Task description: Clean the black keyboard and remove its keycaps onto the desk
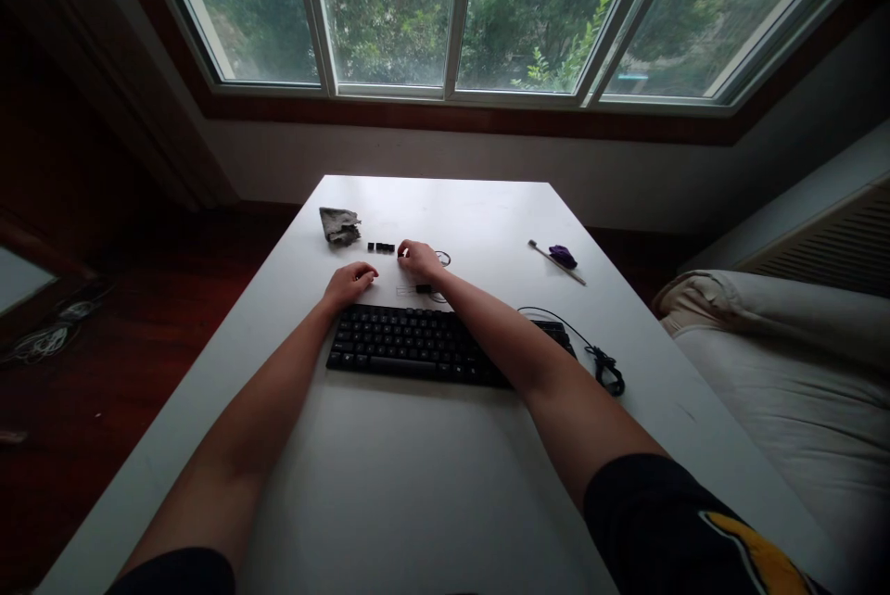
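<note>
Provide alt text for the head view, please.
A person's left hand and right hand reach past a black keyboard on a white table, the right beside small black pieces. Gray cloth lies at left; a stick and purple bundle at right.

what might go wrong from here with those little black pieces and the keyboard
The right hand is close beside the row of small black pieces, so a brush of the fingers might scatter them. The right forearm crosses the keyboard in view; dipping could press keys. The bundled cable near that arm might snag.
</note>
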Demonstrator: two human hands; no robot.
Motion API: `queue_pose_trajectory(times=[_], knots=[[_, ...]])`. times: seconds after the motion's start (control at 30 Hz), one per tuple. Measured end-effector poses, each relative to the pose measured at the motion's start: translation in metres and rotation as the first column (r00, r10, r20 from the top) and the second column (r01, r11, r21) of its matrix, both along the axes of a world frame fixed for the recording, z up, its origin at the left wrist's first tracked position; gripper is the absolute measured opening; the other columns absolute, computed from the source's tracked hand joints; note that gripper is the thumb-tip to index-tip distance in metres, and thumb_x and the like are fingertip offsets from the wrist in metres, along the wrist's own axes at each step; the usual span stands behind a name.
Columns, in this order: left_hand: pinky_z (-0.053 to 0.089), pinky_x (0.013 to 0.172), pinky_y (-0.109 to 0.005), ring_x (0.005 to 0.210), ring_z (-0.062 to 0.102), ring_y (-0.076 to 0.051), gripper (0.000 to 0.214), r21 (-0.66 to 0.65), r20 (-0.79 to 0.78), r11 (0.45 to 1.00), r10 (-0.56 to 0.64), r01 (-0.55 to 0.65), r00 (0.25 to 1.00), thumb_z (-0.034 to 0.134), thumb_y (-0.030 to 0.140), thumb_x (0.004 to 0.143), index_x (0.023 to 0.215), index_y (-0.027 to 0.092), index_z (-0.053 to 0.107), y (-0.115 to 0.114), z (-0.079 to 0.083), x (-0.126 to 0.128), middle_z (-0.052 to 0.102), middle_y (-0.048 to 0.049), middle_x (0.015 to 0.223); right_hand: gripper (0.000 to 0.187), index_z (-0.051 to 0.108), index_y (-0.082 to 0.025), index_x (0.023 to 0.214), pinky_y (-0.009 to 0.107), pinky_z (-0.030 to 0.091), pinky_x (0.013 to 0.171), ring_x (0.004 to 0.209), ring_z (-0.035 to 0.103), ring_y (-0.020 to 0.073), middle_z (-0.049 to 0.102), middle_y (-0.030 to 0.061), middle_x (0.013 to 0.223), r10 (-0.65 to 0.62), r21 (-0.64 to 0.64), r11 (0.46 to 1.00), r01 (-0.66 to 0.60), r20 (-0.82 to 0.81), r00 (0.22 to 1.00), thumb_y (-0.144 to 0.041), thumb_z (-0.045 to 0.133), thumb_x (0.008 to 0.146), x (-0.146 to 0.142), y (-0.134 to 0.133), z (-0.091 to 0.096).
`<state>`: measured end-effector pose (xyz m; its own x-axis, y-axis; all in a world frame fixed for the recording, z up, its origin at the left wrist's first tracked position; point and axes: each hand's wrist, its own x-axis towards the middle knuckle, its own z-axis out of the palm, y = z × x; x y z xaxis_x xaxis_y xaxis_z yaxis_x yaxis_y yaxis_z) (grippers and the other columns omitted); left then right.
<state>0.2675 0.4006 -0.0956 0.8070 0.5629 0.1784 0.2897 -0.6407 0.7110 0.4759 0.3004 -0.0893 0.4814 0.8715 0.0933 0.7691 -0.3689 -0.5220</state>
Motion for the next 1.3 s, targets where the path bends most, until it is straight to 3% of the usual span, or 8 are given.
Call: queue_pose_trajectory(times=[0.1,0.3,0.5,0.87,0.97,1.1,1.17,1.3], knots=[[0.050,0.078,-0.030,0.083,0.066,-0.021,0.029,-0.010,0.012,1.000,0.001,-0.001,1.000,0.053,0.040,0.086,0.096,0.023,0.073,0.001,-0.001,-0.001,0.074,-0.0041,0.091,0.024,0.069,-0.025,0.109,0.028,0.047,0.075,0.092,0.062,0.0200,0.070,0.0069,0.108,-0.061,0.004,0.998,0.062,-0.058,0.996,-0.031,0.063,0.087,0.007,0.016,-0.002],[0.049,0.076,-0.030,0.083,0.065,-0.021,0.029,-0.013,0.014,1.000,0.000,0.000,1.000,0.053,0.040,0.086,0.096,0.023,0.074,0.003,-0.003,-0.001,0.074,-0.0043,0.092,0.023,0.070,-0.022,0.106,0.026,0.048,0.078,0.093,0.062,0.0190,0.070,0.0077,0.110,-0.064,-0.020,0.998,0.062,-0.108,0.992,-0.026,0.066,0.084,0.019,0.038,-0.003],[0.049,0.075,-0.031,0.082,0.065,-0.021,0.028,0.001,0.012,1.000,0.002,-0.002,1.000,0.053,0.039,0.086,0.095,0.023,0.074,0.004,-0.002,-0.001,0.074,-0.0041,0.091,0.030,0.067,-0.022,0.115,0.028,0.049,0.082,0.095,0.063,0.0190,0.070,0.0077,0.110,-0.082,0.034,0.996,0.088,-0.148,0.986,-0.026,0.065,0.084,0.023,0.036,-0.007],[0.048,0.074,-0.031,0.080,0.065,-0.020,0.027,0.012,0.004,1.000,0.003,-0.003,1.000,0.053,0.038,0.086,0.095,0.023,0.073,0.001,0.004,-0.001,0.074,-0.0031,0.091,0.026,0.069,-0.021,0.111,0.025,0.050,0.081,0.093,0.065,0.0159,0.071,0.0064,0.110,-0.042,0.028,0.998,0.050,-0.240,0.970,-0.018,0.064,0.085,0.029,0.026,0.003],[0.048,0.075,-0.031,0.082,0.066,-0.021,0.027,0.005,-0.002,1.000,0.004,-0.004,1.000,0.053,0.039,0.086,0.095,0.023,0.074,0.000,0.005,-0.002,0.074,-0.0032,0.090,0.034,0.064,-0.020,0.121,0.024,0.051,0.075,0.087,0.067,0.0149,0.071,0.0086,0.111,-0.014,0.029,0.999,0.025,-0.335,0.942,-0.017,0.063,0.087,0.032,0.013,0.009],[0.049,0.075,-0.031,0.083,0.066,-0.021,0.028,0.003,-0.005,1.000,0.003,-0.003,1.000,0.054,0.040,0.085,0.095,0.023,0.074,-0.001,0.005,-0.001,0.074,-0.0037,0.093,0.035,0.062,-0.017,0.123,0.025,0.052,0.071,0.085,0.068,0.0153,0.071,0.0126,0.112,0.107,0.088,0.994,-0.069,-0.593,0.798,-0.020,0.063,0.088,0.036,-0.019,0.025],[0.049,0.075,-0.031,0.083,0.066,-0.021,0.029,-0.004,-0.001,1.000,0.002,-0.002,1.000,0.054,0.041,0.085,0.095,0.023,0.074,-0.001,0.005,-0.001,0.074,-0.0042,0.093,0.031,0.065,-0.018,0.118,0.026,0.052,0.073,0.087,0.068,0.0158,0.073,0.0109,0.107,0.179,0.117,0.984,-0.135,-0.636,0.751,-0.023,0.064,0.087,0.037,-0.042,0.035],[0.050,0.074,-0.029,0.081,0.066,-0.020,0.034,-0.069,0.018,0.997,0.021,-0.020,1.000,0.053,0.045,0.085,0.098,0.021,0.073,0.002,0.003,-0.001,0.074,-0.0054,0.091,0.024,0.068,-0.018,0.110,0.029,0.052,0.077,0.090,0.068,0.0172,0.073,0.0102,0.104,0.209,0.117,0.978,-0.174,-0.601,0.772,-0.026,0.063,0.088,0.041,-0.102,0.050]])
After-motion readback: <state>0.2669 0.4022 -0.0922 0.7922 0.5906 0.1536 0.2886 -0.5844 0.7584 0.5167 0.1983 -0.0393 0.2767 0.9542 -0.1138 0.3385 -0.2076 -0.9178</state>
